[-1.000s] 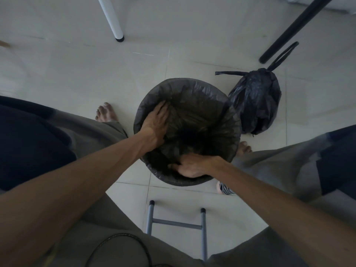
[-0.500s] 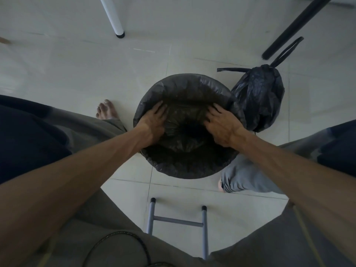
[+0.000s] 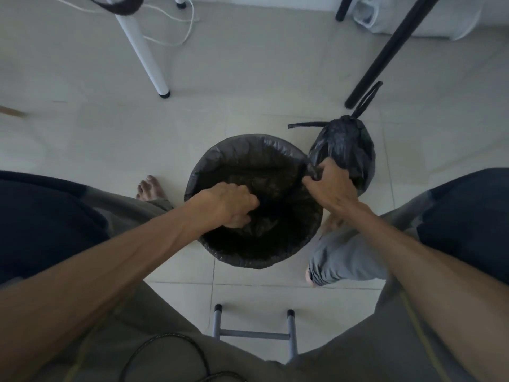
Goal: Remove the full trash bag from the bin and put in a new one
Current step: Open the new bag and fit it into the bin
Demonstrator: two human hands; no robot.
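A round bin stands on the floor between my knees, lined with a new dark bag folded over its rim. My left hand is inside the bin, fingers curled and pressed into the liner. My right hand pinches the liner's edge at the bin's right rim. The full black trash bag, tied with its handles sticking up, rests on the floor just right of the bin, behind my right hand.
A white table leg and a black leg stand on the tiled floor beyond the bin. Grey stool legs are close below me. My bare foot is left of the bin. White cables lie at the back.
My right hand moved from inside the liner to the bin's right rim and gripped the bag's edge. My left hand curled deeper into the liner. The camera view tilted upward.
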